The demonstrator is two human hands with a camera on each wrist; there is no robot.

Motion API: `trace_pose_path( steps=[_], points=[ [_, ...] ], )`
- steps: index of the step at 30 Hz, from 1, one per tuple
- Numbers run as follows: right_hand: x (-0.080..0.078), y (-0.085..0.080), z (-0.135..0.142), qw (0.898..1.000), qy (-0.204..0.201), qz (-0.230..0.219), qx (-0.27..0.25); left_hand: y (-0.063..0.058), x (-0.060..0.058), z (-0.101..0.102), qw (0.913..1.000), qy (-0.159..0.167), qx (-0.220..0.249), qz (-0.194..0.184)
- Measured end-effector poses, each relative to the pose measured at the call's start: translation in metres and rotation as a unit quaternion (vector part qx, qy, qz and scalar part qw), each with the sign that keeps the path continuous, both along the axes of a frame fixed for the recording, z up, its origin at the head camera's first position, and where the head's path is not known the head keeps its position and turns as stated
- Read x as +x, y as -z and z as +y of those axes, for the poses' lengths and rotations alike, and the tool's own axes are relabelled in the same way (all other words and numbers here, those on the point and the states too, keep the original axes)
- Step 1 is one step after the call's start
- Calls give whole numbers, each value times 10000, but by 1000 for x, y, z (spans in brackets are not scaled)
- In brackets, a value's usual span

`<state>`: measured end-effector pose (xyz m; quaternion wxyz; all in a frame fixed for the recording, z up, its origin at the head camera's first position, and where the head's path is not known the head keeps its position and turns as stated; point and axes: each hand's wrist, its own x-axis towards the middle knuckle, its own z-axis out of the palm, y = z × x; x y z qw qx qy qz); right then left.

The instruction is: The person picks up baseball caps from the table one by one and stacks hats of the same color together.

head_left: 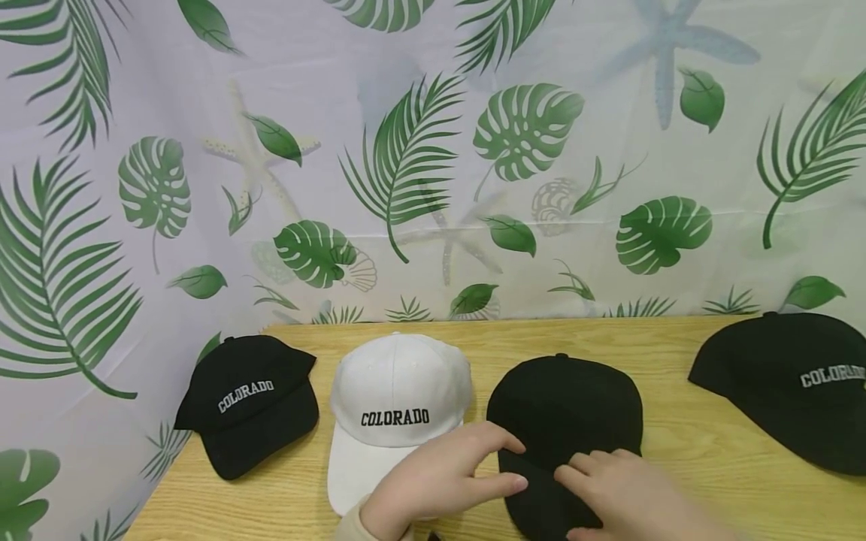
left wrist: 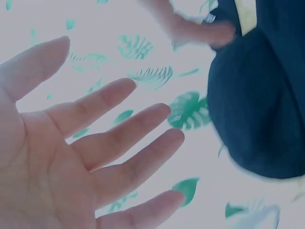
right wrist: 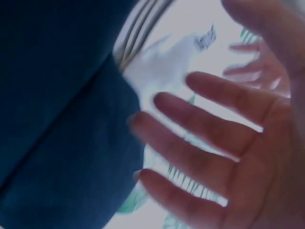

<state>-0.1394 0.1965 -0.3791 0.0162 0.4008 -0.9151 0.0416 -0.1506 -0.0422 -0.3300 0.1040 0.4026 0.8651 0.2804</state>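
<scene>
A plain black baseball cap [head_left: 564,406] lies on the wooden table in front of me, its brim toward me. My left hand [head_left: 449,477] is at the cap's left side, thumb and index finger spread apart. In the left wrist view its palm [left wrist: 52,162] shows with straight, parted fingers and nothing held. My right hand [head_left: 629,488] hovers over or touches the right part of the brim; contact is unclear. The right wrist view shows the right hand's fingers [right wrist: 200,138] loosely extended, tips close to the dark cap [right wrist: 81,129].
Just left stands a white COLORADO cap [head_left: 399,383], partly behind my left hand. A black COLORADO cap [head_left: 253,406] sits at the far left, another black COLORADO cap [head_left: 791,383] at the right edge. A leaf-printed cloth [head_left: 433,165] hangs behind the wooden table [head_left: 676,481].
</scene>
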Motion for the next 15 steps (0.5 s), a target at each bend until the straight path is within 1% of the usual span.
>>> trace_pose_path(
  steps=[2,5,9,11,12,15],
  points=[
    [3,8,-7,9995,-119,-106,270,-1,-1,-13,9994,-263,221,-53],
    [6,21,-14,9989,-246,-62,389,-1,-5,-33,9964,-608,593,-81],
    [8,28,-16,9982,-87,-221,544,0,-14,-65,9880,-1113,1057,-162],
    [7,30,-16,9979,-32,-214,616,2,-19,-82,9810,-1565,1134,-182],
    [7,30,-16,9978,-11,-194,628,3,-21,-91,9756,-1854,1160,-188],
    [6,32,-15,9978,26,-146,651,10,-29,-115,9554,-2715,1131,-270]
  ],
)
